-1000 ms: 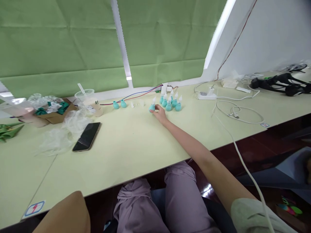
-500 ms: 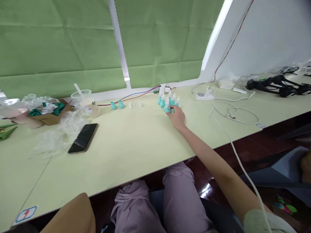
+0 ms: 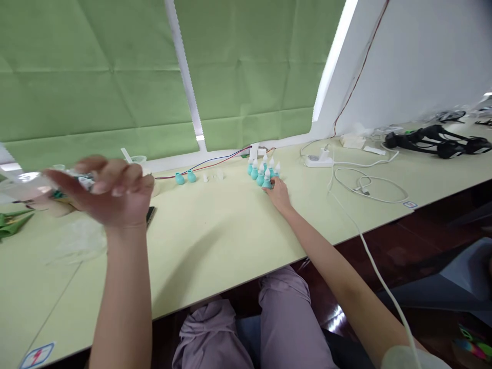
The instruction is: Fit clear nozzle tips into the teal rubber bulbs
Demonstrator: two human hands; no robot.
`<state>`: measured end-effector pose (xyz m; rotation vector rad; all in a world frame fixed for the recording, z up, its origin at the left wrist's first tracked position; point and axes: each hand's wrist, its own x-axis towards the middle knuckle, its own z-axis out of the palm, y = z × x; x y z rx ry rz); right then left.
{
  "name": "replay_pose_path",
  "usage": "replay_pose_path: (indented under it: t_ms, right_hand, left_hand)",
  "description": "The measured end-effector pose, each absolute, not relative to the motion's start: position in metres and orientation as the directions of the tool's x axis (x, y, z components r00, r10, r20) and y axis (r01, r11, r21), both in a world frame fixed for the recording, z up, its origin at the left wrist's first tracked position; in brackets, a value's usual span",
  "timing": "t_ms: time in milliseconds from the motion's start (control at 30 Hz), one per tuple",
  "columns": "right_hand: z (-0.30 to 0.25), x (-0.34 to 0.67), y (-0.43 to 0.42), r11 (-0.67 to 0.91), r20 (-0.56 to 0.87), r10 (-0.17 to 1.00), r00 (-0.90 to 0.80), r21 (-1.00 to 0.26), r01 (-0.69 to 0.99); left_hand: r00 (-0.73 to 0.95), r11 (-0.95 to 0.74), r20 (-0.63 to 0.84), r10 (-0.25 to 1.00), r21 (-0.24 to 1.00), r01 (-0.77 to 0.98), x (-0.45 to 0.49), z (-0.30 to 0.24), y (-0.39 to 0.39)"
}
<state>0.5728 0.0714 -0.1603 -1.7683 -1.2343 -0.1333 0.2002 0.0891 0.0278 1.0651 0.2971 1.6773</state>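
My right hand (image 3: 280, 196) has its fingers round the nearest teal squeeze bulb with a white pointed tip (image 3: 267, 183), which stands upright on the table. Several more of these tipped bulbs (image 3: 254, 173) stand close together just behind and to its left. Raised high over the table's left part, my left hand (image 3: 119, 192) is empty, fingers apart and slightly blurred. Farther back, two teal bulbs without tips (image 3: 191, 176) rest side by side. Right of them lie a small white tip (image 3: 205, 178) and a clear piece (image 3: 219, 175) whose kind is too small to tell.
My left hand partly hides a phone (image 3: 151, 216) and a drink cup (image 3: 139, 160). Clear plastic wrapping (image 3: 79, 241) lies at the left. A power strip (image 3: 319, 161), white cables (image 3: 369, 179) and black headsets (image 3: 434, 141) occupy the right side.
My left hand has come up into view above the table's left side, covering much of the phone and cup. My right hand stays at the same bulb; the view has tilted slightly.
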Motion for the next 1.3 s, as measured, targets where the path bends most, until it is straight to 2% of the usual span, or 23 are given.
replay_pose_path:
  t_ms: [67,133,300,433,567,633,733,800,867,967,1133,1300]
  right_hand:
    - [-0.161,0.573,0.073,-0.055,0.546,0.679,0.491,-0.629,0.775]
    - [-0.162,0.573,0.074,-0.068,0.533,0.686,0.494,-0.629,0.774]
    - [-0.165,0.571,0.076,-0.102,0.478,0.727,0.493,-0.635,0.766]
    - [-0.165,0.571,0.075,-0.176,0.398,0.763,0.509,-0.629,0.757]
    - [-0.149,0.567,0.06,-0.276,0.375,0.746,0.55,-0.578,0.768]
    - [-0.136,0.559,0.049,-0.3,0.42,0.702,0.575,-0.557,0.774]
    - [-0.117,0.537,0.043,-0.12,0.574,0.665,0.477,-0.548,0.828]
    - [-0.109,0.517,0.052,0.056,0.618,0.718,0.32,-0.51,0.858]
    - [-0.105,0.497,0.073,0.175,0.582,0.796,0.165,-0.482,0.858]
    - [-0.107,0.474,0.121,0.241,0.515,0.857,0.025,-0.442,0.864]
    - [-0.125,0.458,0.194,0.104,0.431,0.9,0.063,-0.354,0.929]
    - [-0.147,0.457,0.225,0.094,0.534,0.843,0.059,-0.255,0.962]
  left_hand:
    - [0.106,-0.277,0.517,0.849,0.607,-0.745,0.213,0.017,0.097]
    - [0.239,-0.132,0.42,0.876,0.683,-0.718,0.227,-0.006,0.112]
    - [0.395,0.06,0.117,0.911,0.91,-0.409,0.247,-0.086,0.153]
    - [0.421,0.071,0.012,0.907,0.981,-0.182,0.242,-0.122,0.161]
    - [0.291,-0.056,0.073,0.954,0.996,-0.067,0.232,-0.131,0.162]
    - [0.191,-0.142,0.136,0.972,0.99,0.016,0.227,-0.134,0.166]
    - [0.07,-0.234,0.227,0.971,0.967,0.102,0.221,-0.14,0.173]
    - [0.029,-0.265,0.264,0.964,0.954,0.138,0.22,-0.143,0.176]
    - [0.02,-0.276,0.277,0.961,0.944,0.181,0.22,-0.145,0.178]
    - [0.047,-0.29,0.288,0.957,0.923,0.254,0.222,-0.147,0.175]
    - [0.087,-0.322,0.312,0.946,0.879,0.353,0.224,-0.149,0.17]
    - [0.142,-0.321,0.288,0.947,0.862,0.393,0.227,-0.152,0.172]
